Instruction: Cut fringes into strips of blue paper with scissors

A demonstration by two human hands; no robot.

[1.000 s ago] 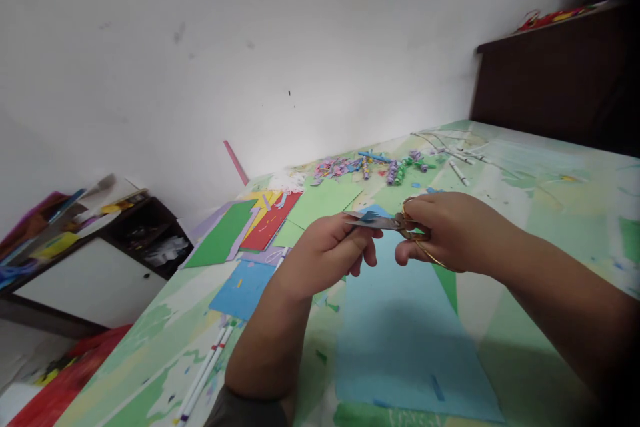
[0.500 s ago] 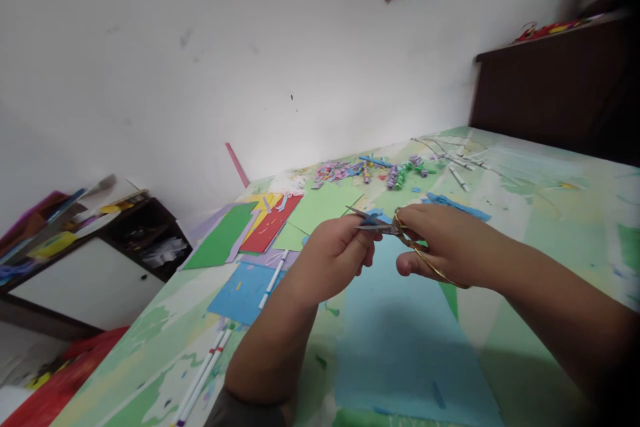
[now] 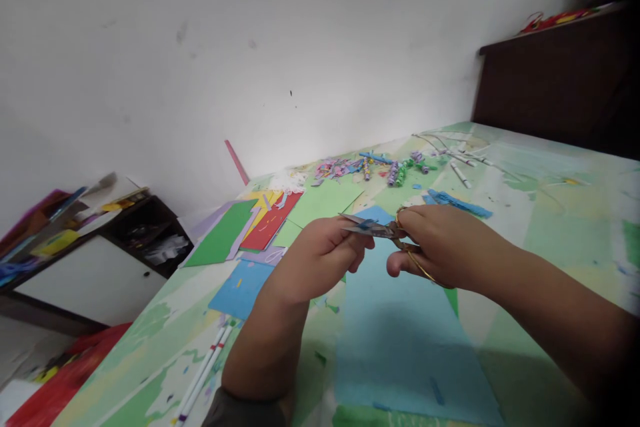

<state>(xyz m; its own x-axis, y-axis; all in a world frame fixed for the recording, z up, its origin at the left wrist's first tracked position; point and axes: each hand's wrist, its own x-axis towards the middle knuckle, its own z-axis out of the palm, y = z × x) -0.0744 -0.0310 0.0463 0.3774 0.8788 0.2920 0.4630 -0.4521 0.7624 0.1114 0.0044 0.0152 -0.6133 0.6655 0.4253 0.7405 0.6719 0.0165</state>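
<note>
My right hand (image 3: 440, 243) is closed around the gold handles of small scissors (image 3: 380, 229), whose blades point left. My left hand (image 3: 320, 257) pinches a small blue paper piece (image 3: 367, 223) at the blades; its fingers are curled. Both hands hover above a large light-blue paper sheet (image 3: 405, 340) lying on the green patterned table (image 3: 550, 213).
Green, red, yellow and purple paper sheets (image 3: 250, 227) lie at the left. A blue sheet (image 3: 243, 287) and white markers (image 3: 205, 373) lie near the table's left edge. Rolled paper scraps (image 3: 375, 170) and a blue strip (image 3: 457, 203) lie farther back. A dark cabinet (image 3: 555, 80) stands at the right.
The scissor blades were apart half a second ago and are now nearly together on the blue piece. Both hands have shifted slightly left and up.
</note>
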